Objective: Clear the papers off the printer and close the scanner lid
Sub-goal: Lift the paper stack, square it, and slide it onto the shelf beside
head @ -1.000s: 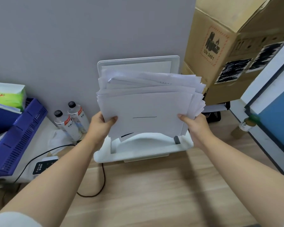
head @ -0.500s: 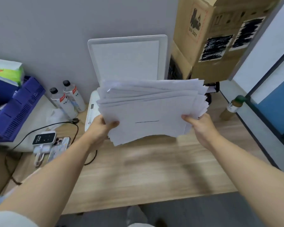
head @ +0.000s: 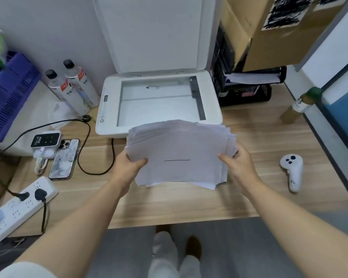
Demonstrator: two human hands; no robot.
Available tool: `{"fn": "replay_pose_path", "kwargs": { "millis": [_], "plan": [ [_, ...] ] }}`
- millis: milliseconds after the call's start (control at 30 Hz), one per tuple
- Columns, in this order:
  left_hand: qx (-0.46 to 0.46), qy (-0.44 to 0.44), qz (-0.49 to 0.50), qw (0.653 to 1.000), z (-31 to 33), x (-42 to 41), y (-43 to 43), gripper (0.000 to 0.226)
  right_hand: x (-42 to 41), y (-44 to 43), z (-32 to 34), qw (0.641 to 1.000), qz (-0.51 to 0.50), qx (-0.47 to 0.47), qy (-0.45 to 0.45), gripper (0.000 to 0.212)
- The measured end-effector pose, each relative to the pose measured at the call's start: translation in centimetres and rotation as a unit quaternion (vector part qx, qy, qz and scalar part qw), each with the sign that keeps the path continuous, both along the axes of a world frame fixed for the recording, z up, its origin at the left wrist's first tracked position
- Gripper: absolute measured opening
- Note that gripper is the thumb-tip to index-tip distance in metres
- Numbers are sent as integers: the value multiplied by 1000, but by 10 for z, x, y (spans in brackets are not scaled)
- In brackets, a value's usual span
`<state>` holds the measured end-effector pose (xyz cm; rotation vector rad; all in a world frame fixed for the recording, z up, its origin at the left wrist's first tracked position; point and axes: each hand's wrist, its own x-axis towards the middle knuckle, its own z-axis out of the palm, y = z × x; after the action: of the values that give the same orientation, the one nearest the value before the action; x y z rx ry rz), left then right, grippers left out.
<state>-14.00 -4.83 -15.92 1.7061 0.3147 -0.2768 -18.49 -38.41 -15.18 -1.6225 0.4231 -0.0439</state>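
A loose stack of white papers (head: 179, 151) is held low over the wooden desk (head: 169, 205), just in front of the printer. My left hand (head: 127, 165) grips its left edge and my right hand (head: 239, 163) grips its right edge. The white printer (head: 109, 117) stands at the back of the desk against the wall. Its scanner lid (head: 155, 33) is raised upright, and the bare scanner glass (head: 159, 103) lies exposed with no sheet on it.
Left of the printer stand two bottles (head: 68, 89), a phone (head: 64, 159), a small charger (head: 45, 140), a black cable (head: 88, 155), a power strip (head: 18, 209) and a purple basket (head: 10, 93). A white controller (head: 291, 171) lies right; cardboard boxes (head: 269, 37) and a black tray (head: 247, 91) stand behind.
Both hands have brought the paper stack down and toward me, off the printer to just above the desk. The scanner glass is now uncovered. My view has tilted down.
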Motion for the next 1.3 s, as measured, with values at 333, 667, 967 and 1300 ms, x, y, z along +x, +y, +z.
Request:
{"fn": "replay_pose_path", "kwargs": {
  "millis": [333, 667, 967, 1300],
  "plan": [
    [-43, -64, -2, 997, 32, 13, -4, 47, 22, -1, 24, 996, -24, 63, -66, 35],
    [-34, -25, -37, 998, 19, 7, -15, 39, 13, 7, 1, 998, -55, -9, 3, 29],
    [-32, -12, -46, 998, 12, 4, -18, 61, 5, 7, 1, 998, -58, 4, 23, 29],
    [-59, -4, -84, 995, 4, 8, -14, 54, 3, -3, -4, 999, -13, -1, 47, 37]
  ]
}}
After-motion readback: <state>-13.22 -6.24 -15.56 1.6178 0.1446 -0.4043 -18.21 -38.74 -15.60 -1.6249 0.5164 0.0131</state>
